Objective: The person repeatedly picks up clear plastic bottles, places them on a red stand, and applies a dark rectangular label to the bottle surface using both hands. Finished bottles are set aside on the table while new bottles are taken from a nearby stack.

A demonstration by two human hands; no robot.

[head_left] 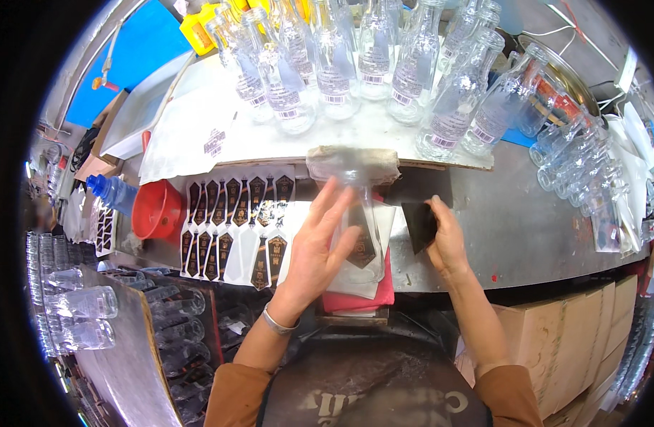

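Clear glass bottle (361, 213) lies on its side on a white cloth (355, 281) over a red pad (384, 292), at the near edge of the steel desk (526, 220); its neck points away from us toward a cloth-wrapped block (352, 164). We note a dark pointed label (362, 249) on the bottle's upper face.

Left hand (316, 249): fingers spread wide and flat, palm pressing the bottle and label from above; no closed grip, nothing pinched. A metal bangle (277, 322) sits on that wrist.

Right hand (444, 238): grip closed on a dark flat card (418, 224), held just beside the bottle on its right, resting at the desk surface.

Left of the bottle, a backing sheet of dark labels (234, 228) lies flat, several slots already bare. Further left, a red funnel (156, 210) and a blue-capped bottle (113, 191).

Behind the block, a white board (284, 135) carries a standing row of labelled clear bottles (370, 71). To the right, more empty bottles lie stacked (576, 164). Cardboard cartons (576, 334) stand below the desk on the right; bottles also lie on a lower shelf (128, 334) at left.
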